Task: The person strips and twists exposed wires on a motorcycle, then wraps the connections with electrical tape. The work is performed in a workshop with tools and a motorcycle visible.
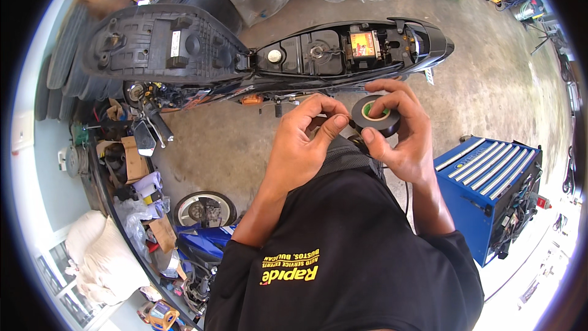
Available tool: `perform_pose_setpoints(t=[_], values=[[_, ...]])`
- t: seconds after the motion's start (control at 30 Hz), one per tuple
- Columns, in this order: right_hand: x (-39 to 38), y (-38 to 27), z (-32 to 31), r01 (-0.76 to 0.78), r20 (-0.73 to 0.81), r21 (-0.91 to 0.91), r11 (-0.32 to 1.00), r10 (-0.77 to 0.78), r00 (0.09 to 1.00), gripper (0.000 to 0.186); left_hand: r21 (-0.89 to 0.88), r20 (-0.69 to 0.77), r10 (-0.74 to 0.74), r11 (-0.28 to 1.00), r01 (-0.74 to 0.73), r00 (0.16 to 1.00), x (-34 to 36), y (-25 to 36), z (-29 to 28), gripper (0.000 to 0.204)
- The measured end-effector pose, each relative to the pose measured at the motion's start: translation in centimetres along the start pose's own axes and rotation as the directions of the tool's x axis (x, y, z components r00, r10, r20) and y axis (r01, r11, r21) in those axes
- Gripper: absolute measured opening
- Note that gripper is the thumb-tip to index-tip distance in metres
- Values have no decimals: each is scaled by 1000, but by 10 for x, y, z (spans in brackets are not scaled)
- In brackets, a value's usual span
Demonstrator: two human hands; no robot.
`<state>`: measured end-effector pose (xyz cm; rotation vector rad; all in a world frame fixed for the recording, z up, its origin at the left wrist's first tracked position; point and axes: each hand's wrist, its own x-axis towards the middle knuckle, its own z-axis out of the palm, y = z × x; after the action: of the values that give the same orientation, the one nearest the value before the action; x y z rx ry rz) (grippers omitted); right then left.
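Observation:
My right hand (401,132) holds a roll of black electrical tape (375,116) with a green inner core, fingers wrapped around its rim. My left hand (306,135) pinches the loose end of the tape at the roll's left edge, thumb and forefinger pressed together. Both hands are raised in front of my chest, above my black shirt. Beyond them stands a black motorcycle (343,55) with its seat (165,43) flipped up, showing the compartment under it with a battery (363,44).
A blue tool cabinet (490,190) with drawers stands at the right on the concrete floor. Along the left wall lie stacked tyres (61,55), a wheel (205,208), boxes, bags and clutter. Plastic-wrapped items sit at the top.

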<state>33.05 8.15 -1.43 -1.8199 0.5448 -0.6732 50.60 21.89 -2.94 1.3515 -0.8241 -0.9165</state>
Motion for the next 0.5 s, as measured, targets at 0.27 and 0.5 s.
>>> perform_pose_setpoints(t=[0.27,0.5], values=[[8,0,13,-155,-203,-76,985,137,970,63,-168,-107,-150,977,131,983,-5,-10,13,20],[-19,5,37,12,-138,-629,778,-126,982,60,-383,-187,-319,895,231,929,-5,-21,19,21]])
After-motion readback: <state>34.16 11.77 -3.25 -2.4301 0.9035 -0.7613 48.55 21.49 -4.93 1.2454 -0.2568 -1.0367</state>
